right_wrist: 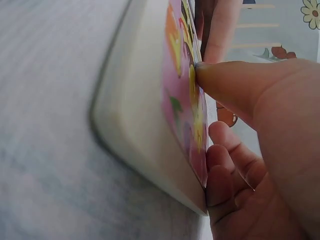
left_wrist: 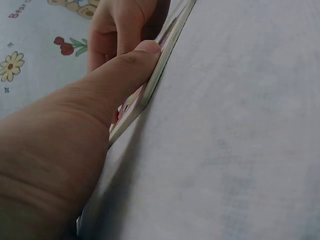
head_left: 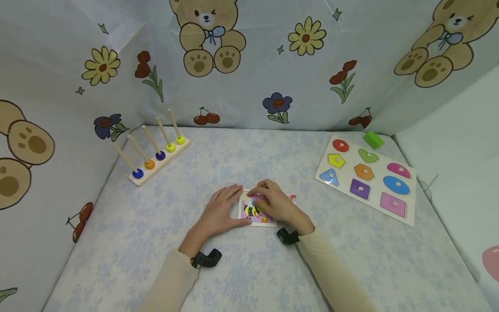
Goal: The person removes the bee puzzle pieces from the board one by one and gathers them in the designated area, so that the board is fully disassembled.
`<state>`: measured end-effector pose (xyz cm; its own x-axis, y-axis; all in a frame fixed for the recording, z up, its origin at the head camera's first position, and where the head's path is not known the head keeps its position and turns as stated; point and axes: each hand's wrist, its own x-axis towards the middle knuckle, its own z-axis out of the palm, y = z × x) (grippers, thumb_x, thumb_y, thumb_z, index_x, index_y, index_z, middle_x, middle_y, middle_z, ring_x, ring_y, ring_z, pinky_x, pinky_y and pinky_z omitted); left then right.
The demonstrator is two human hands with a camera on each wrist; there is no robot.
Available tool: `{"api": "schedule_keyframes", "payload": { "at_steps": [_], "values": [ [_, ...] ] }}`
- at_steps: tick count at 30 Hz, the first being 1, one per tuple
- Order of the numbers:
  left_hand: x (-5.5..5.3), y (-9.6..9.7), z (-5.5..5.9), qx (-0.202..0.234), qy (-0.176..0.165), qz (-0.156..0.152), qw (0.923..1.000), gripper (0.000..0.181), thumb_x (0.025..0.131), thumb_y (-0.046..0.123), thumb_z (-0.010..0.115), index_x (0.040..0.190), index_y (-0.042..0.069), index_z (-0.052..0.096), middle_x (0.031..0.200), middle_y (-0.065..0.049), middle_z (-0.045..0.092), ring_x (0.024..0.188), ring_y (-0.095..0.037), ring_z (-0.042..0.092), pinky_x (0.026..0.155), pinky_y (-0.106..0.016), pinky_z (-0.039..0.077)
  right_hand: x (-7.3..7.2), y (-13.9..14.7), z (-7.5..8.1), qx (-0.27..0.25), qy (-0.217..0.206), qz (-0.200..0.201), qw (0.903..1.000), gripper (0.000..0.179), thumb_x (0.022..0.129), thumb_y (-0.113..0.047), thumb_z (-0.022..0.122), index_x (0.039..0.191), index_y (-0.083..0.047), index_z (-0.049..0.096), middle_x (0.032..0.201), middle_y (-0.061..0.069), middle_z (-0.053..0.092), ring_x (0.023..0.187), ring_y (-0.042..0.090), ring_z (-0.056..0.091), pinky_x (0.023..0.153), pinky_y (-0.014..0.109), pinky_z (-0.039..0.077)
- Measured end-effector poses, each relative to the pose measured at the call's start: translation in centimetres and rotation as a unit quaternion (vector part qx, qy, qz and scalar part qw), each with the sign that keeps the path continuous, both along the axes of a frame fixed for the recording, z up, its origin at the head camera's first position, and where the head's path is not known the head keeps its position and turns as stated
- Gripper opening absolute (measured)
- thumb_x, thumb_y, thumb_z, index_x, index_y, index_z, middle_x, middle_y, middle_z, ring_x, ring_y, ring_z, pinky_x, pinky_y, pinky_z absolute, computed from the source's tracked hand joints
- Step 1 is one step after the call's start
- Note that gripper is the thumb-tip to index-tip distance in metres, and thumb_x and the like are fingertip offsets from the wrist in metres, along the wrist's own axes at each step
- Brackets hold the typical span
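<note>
Across the pale table (head_left: pixel 249 277), open room rings the centre. Shape board (head_left: pixel 378 177) near right edge, peg stand (head_left: pixel 166 157) near left. Left hand (head_left: pixel 222 212) spread, thumb and fingertips at edges of the central bee puzzle (head_left: pixel 249 211); right hand (head_left: pixel 277 203) bends over it, pinching or not, can't tell. Green block (head_left: pixel 373 140) behind shape board.

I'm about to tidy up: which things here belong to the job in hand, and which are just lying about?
In use:
bee puzzle, with the left hand and right hand on it
probably the partly hidden pink-and-red piece beside the right hand

Apparently just lying about:
peg stand
shape board
green block
</note>
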<state>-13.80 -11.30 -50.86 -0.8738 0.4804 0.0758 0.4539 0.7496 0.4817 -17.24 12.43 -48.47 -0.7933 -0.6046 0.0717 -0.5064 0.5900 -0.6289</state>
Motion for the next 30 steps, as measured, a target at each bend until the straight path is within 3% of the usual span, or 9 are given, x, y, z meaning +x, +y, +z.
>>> {"api": "schedule_keyframes", "payload": {
  "at_steps": [11, 30],
  "values": [
    [-0.05, -0.09, 0.14, 0.001, -0.001, 0.002, 1.0, 0.102, 0.084, 0.064, 0.077, 0.158, 0.004, 0.041, 0.165, -0.009, 0.038, 0.155, -0.029, 0.031, 0.128, -0.052, 0.022, -0.19, -0.24, 0.09, 0.013, -0.003, -0.002, 0.9999, 0.025, 0.101, -0.016, 0.068, 0.125, -0.014, 0.07, 0.134, 0.015, 0.055, 0.125, 0.034, 0.051, 0.105, 0.054, 0.047],
    [-0.08, -0.1, 0.01, 0.007, -0.003, 0.001, 1.0, 0.101, 0.084, 0.063, 0.076, 0.158, 0.003, 0.041, 0.165, -0.01, 0.038, 0.155, -0.029, 0.031, 0.128, -0.052, 0.021, 0.03, -0.36, -0.05, -0.012, -0.002, -0.015, 0.9998, 0.022, 0.1, -0.013, 0.069, 0.122, -0.015, 0.072, 0.126, 0.011, 0.062, 0.115, 0.029, 0.055, 0.092, 0.044, 0.05]
  ]
}}
